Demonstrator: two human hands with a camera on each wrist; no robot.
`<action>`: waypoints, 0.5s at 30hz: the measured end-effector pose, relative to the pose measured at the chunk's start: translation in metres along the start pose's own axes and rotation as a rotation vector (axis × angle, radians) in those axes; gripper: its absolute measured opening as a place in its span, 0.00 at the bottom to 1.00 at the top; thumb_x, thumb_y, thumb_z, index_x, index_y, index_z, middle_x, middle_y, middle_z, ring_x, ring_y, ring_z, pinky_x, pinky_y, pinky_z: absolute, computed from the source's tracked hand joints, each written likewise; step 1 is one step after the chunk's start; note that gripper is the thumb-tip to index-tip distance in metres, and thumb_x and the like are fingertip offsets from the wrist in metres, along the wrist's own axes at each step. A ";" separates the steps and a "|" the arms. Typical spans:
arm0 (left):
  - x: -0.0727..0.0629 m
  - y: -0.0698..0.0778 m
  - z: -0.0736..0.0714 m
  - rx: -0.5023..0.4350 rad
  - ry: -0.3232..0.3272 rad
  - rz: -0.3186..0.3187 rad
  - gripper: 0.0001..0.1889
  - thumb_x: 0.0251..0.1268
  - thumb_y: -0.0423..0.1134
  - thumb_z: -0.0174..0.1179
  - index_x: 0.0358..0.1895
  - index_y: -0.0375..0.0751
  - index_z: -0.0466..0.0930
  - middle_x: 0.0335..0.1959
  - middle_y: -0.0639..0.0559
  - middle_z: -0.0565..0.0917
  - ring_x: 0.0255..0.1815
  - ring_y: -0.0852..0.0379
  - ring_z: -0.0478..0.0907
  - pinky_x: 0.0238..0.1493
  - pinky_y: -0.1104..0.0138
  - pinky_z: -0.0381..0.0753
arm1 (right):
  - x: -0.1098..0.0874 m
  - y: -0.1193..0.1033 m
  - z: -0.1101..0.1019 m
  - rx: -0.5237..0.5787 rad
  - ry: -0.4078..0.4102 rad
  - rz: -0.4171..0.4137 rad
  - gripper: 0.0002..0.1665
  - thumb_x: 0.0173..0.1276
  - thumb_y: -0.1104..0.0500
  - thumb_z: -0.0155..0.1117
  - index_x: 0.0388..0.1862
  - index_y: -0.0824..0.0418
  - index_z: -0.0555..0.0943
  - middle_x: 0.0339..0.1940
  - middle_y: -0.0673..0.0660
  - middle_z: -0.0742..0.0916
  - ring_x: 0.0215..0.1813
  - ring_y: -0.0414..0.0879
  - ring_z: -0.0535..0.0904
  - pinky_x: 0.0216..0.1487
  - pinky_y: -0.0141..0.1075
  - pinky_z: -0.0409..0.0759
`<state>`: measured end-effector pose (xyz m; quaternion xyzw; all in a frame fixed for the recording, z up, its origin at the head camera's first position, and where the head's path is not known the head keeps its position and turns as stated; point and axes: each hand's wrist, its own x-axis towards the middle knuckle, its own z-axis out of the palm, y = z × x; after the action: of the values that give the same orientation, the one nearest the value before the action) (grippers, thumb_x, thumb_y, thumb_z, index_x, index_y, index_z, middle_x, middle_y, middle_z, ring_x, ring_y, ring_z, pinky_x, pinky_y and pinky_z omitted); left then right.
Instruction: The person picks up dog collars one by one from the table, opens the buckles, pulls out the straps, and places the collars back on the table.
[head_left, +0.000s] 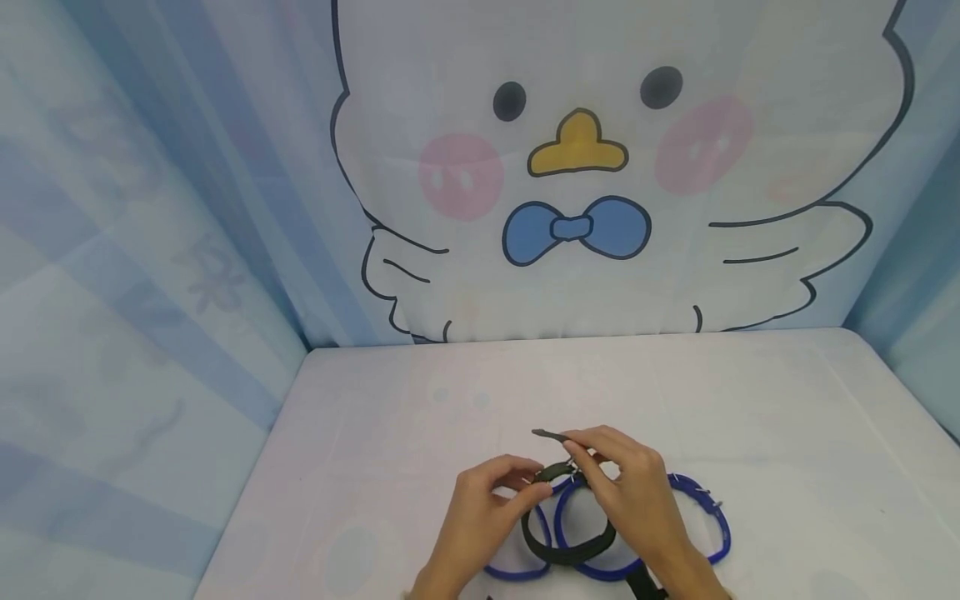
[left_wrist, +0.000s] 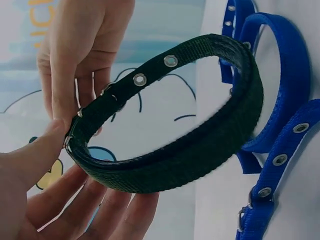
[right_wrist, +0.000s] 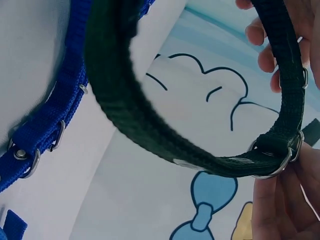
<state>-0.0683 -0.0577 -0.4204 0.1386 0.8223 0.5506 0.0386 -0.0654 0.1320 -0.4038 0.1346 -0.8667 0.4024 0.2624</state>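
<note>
A dark green webbing collar point(head_left: 572, 553) hangs as a loop between my two hands, its band overlapping blue collars in the head view. My left hand point(head_left: 491, 508) pinches one side near the metal buckle, thumb against the strap. On the other side, my right hand point(head_left: 633, 492) pinches the strap by the buckle, and a short strap end point(head_left: 550, 434) sticks out past its fingertips. Metal eyelets point(left_wrist: 140, 79) line the collar point(left_wrist: 170, 165) in the left wrist view. A metal D-ring point(right_wrist: 272, 175) shows beside the right fingers point(right_wrist: 267, 197) in the right wrist view.
Several blue collars point(head_left: 708, 500) with metal fittings lie on the white table point(head_left: 375, 433) under and beside the hands. A dark strap piece point(head_left: 642, 582) lies near the right wrist. A printed curtain point(head_left: 465, 283) hangs behind the table's far edge.
</note>
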 end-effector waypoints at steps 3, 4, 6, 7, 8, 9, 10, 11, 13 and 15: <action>0.003 0.001 -0.002 -0.007 0.000 0.007 0.16 0.65 0.53 0.65 0.46 0.46 0.87 0.41 0.56 0.88 0.39 0.64 0.84 0.37 0.76 0.84 | 0.000 -0.001 -0.001 0.003 -0.011 0.000 0.12 0.59 0.68 0.73 0.39 0.54 0.88 0.35 0.42 0.88 0.34 0.33 0.82 0.32 0.24 0.82; 0.004 0.001 -0.002 -0.007 0.001 0.016 0.16 0.66 0.53 0.64 0.46 0.46 0.87 0.41 0.55 0.88 0.40 0.64 0.84 0.38 0.76 0.83 | 0.000 -0.001 -0.001 0.003 -0.016 0.000 0.12 0.59 0.68 0.73 0.40 0.54 0.88 0.35 0.42 0.88 0.35 0.32 0.82 0.32 0.24 0.82; 0.007 0.002 -0.003 -0.003 0.006 0.038 0.15 0.68 0.53 0.62 0.46 0.47 0.88 0.41 0.55 0.89 0.40 0.64 0.84 0.38 0.76 0.83 | 0.000 -0.001 -0.001 0.000 -0.025 -0.004 0.13 0.59 0.68 0.74 0.40 0.53 0.88 0.36 0.41 0.88 0.36 0.32 0.82 0.34 0.26 0.83; 0.008 0.002 -0.003 -0.005 0.008 0.051 0.15 0.68 0.52 0.62 0.46 0.47 0.88 0.41 0.54 0.89 0.39 0.63 0.84 0.39 0.76 0.83 | 0.000 -0.001 -0.001 0.000 -0.030 -0.008 0.13 0.59 0.68 0.74 0.40 0.53 0.88 0.36 0.40 0.88 0.36 0.32 0.82 0.35 0.27 0.84; 0.009 0.002 -0.003 -0.006 0.011 0.062 0.15 0.68 0.52 0.62 0.46 0.47 0.88 0.41 0.54 0.89 0.39 0.63 0.84 0.39 0.76 0.83 | 0.000 -0.001 -0.001 0.001 -0.033 -0.014 0.14 0.59 0.68 0.74 0.40 0.52 0.88 0.36 0.40 0.88 0.37 0.32 0.82 0.35 0.28 0.84; 0.010 0.003 -0.003 -0.007 0.014 0.070 0.14 0.68 0.51 0.62 0.46 0.47 0.88 0.40 0.54 0.89 0.39 0.63 0.84 0.38 0.76 0.83 | 0.000 -0.001 -0.001 0.001 -0.036 -0.022 0.14 0.59 0.68 0.74 0.40 0.52 0.88 0.37 0.40 0.88 0.37 0.32 0.82 0.35 0.29 0.84; 0.011 0.003 -0.003 -0.012 0.014 0.075 0.14 0.68 0.51 0.63 0.46 0.47 0.88 0.40 0.54 0.89 0.39 0.63 0.84 0.38 0.75 0.84 | -0.001 -0.001 -0.001 0.002 -0.039 -0.029 0.14 0.59 0.68 0.74 0.41 0.52 0.88 0.37 0.40 0.87 0.37 0.32 0.82 0.36 0.30 0.84; 0.012 0.004 -0.003 -0.014 0.015 0.079 0.14 0.67 0.51 0.64 0.46 0.47 0.88 0.40 0.54 0.89 0.38 0.63 0.85 0.38 0.75 0.84 | -0.001 -0.001 -0.001 0.004 -0.040 -0.039 0.15 0.58 0.68 0.74 0.41 0.52 0.88 0.37 0.40 0.87 0.38 0.33 0.81 0.36 0.30 0.85; 0.013 0.005 -0.003 -0.017 0.014 0.082 0.14 0.66 0.51 0.64 0.46 0.46 0.88 0.40 0.54 0.89 0.38 0.62 0.85 0.37 0.75 0.84 | -0.001 -0.001 -0.001 0.008 -0.040 -0.055 0.15 0.58 0.69 0.74 0.41 0.52 0.87 0.37 0.39 0.87 0.38 0.33 0.81 0.37 0.28 0.84; 0.014 0.007 -0.003 -0.011 0.007 0.076 0.15 0.66 0.51 0.65 0.47 0.46 0.88 0.40 0.54 0.89 0.38 0.62 0.85 0.37 0.75 0.84 | -0.001 -0.002 -0.002 0.011 -0.039 -0.068 0.16 0.58 0.69 0.74 0.41 0.52 0.87 0.37 0.39 0.87 0.38 0.33 0.81 0.38 0.24 0.82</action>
<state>-0.0814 -0.0539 -0.4117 0.1675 0.8134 0.5568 0.0155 -0.0637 0.1322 -0.4024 0.1735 -0.8643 0.3953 0.2582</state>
